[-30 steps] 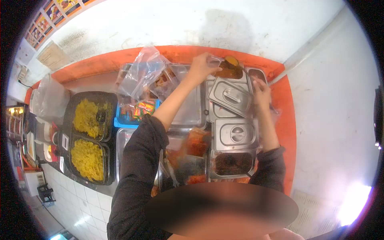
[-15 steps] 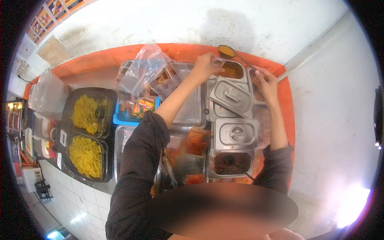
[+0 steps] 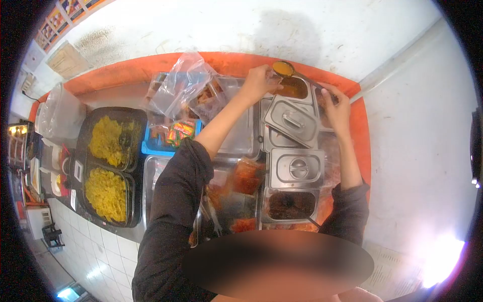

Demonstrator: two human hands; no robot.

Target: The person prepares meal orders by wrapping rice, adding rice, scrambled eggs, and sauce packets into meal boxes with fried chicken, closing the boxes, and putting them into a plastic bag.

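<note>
My right hand [image 3: 336,106] is closed on the dark handle of a ladle [image 3: 283,69], whose bowl holds yellow-orange sauce. The ladle bowl is over the far edge of an open steel pan of brown sauce [image 3: 294,88], close to my left hand. My left hand [image 3: 259,83] pinches a small clear plastic bag [image 3: 274,80] beside that pan. Just nearer to me, a steel lid [image 3: 290,121] lies tilted over other pans. Another pan of reddish food [image 3: 320,103] is partly hidden by my right hand.
A closed steel pan [image 3: 297,168] and a pan of dark food [image 3: 291,205] stand nearer. Leftward are plastic bags [image 3: 179,88], a blue tray [image 3: 157,151] of packets and black trays with yellow food [image 3: 106,195]. A white wall [image 3: 221,30] rises behind the orange edge.
My right hand has raised the ladle out of the brown sauce, then brought its filled bowl slightly left and lower, toward the small bag. My left hand has stayed nearly in place.
</note>
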